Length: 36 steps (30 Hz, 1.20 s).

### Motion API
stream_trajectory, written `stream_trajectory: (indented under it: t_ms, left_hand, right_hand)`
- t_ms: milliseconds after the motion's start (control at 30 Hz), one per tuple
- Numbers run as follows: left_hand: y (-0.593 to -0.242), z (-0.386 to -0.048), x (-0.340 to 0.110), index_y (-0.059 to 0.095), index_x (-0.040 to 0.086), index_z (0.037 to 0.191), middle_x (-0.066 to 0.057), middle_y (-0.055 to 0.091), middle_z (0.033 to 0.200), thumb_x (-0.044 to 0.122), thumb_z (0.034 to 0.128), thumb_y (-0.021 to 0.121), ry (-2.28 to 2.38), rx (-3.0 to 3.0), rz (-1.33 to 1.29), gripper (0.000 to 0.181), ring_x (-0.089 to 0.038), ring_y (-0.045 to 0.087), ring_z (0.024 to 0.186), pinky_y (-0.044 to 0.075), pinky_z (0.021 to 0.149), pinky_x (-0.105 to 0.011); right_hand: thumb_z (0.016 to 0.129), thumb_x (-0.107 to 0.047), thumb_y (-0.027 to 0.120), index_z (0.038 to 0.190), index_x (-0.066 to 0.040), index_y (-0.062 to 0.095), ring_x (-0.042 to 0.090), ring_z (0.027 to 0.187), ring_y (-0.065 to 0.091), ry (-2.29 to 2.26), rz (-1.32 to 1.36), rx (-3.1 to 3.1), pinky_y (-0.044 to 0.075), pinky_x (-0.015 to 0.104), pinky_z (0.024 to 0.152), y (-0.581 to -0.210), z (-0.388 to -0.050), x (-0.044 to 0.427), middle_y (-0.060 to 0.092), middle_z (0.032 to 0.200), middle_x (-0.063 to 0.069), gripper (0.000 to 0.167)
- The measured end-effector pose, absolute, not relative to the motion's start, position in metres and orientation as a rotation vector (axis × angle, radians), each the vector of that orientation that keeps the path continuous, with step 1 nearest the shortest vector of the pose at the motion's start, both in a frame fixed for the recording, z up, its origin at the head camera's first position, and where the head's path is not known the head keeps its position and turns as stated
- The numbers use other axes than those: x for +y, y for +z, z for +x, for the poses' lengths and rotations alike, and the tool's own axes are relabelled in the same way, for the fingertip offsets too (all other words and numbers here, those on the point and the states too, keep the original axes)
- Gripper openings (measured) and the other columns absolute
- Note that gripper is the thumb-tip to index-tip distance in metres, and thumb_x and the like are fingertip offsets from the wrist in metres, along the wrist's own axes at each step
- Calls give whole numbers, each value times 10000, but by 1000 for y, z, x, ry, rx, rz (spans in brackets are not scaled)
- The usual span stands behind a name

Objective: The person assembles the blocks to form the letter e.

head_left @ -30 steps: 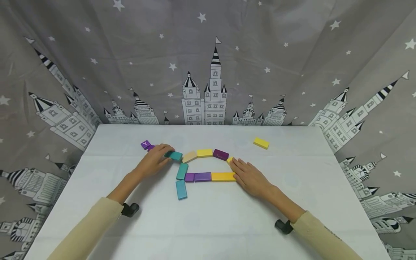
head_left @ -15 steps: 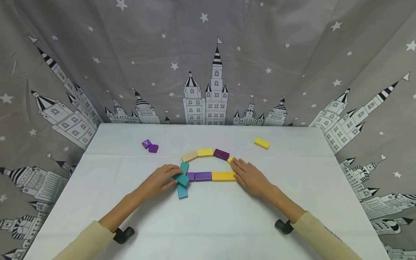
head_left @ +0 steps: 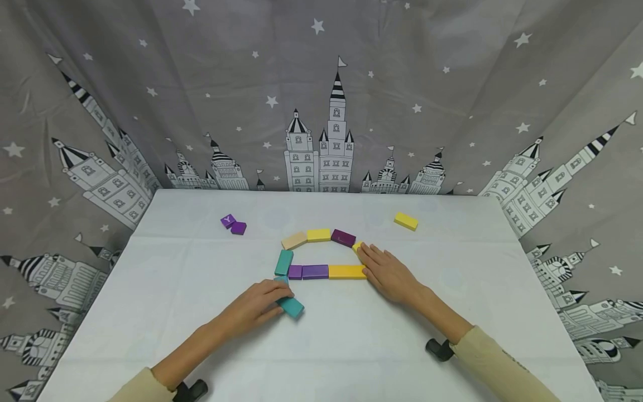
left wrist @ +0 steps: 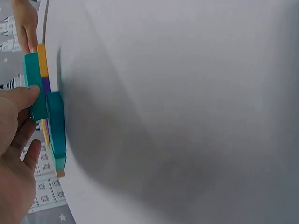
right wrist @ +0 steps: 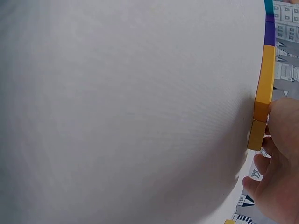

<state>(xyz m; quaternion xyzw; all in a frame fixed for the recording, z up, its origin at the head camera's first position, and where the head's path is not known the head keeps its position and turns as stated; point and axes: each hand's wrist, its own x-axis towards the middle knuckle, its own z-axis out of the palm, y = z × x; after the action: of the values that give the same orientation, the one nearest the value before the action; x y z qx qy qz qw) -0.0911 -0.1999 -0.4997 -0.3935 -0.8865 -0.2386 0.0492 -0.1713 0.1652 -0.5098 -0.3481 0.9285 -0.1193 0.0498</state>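
**Left hand [head_left: 258, 304] pinches a teal block [head_left: 291, 307]; right hand [head_left: 387, 273] lies at the orange block [head_left: 346, 272]**

Directions run from the middle of the space enclosed by the blocks, with 12 o'clock toward the grey curtain [head_left: 221, 72] printed with castles and stars. The held teal block is at 7 o'clock, tilted, gripped between thumb and fingers; the left wrist view shows the thumb against its face. A blue block [head_left: 282, 278], mostly covered by the left hand, shows just beside it toward 8 o'clock.

The right hand reaches in from about 4 o'clock, its fingers extended and close together, fingertips covering the orange block's right end and part of a yellow piece [head_left: 356, 246] just past 2 o'clock. How hard it presses cannot be told.

A second teal block [head_left: 283, 262] stands at 9 o'clock, a tan block [head_left: 294, 240] at 10, a yellow block [head_left: 318, 235] at 12 and a maroon block [head_left: 344, 238] between 1 and 2. Along the 6 o'clock side, a short purple block [head_left: 295, 272], a long purple block [head_left: 315, 272] and the orange block form a straight row.

Farther out on the white worktop [head_left: 321, 352], a loose yellow block [head_left: 406, 221] lies at 2 o'clock and two small purple pieces [head_left: 238, 228] touch near 10, one lettered Y.
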Motion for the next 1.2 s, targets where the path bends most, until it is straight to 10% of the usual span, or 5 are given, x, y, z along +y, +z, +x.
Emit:
stream_trajectory:
  t_ms: [1200]
  left_hand:
    - [-508, -75, -184, 674, 140, 1202, 53, 615, 1217, 131, 903, 750, -708, -2783, -1205, 309, -149, 534, 1123, 486, 895, -383]
  right_hand:
    - [1075, -315, 438, 1564, -64, 305, 293, 1475, 248, -351, -1050, 2832, 255, 525, 1159, -512, -173, 165, 266, 1616, 101, 565]
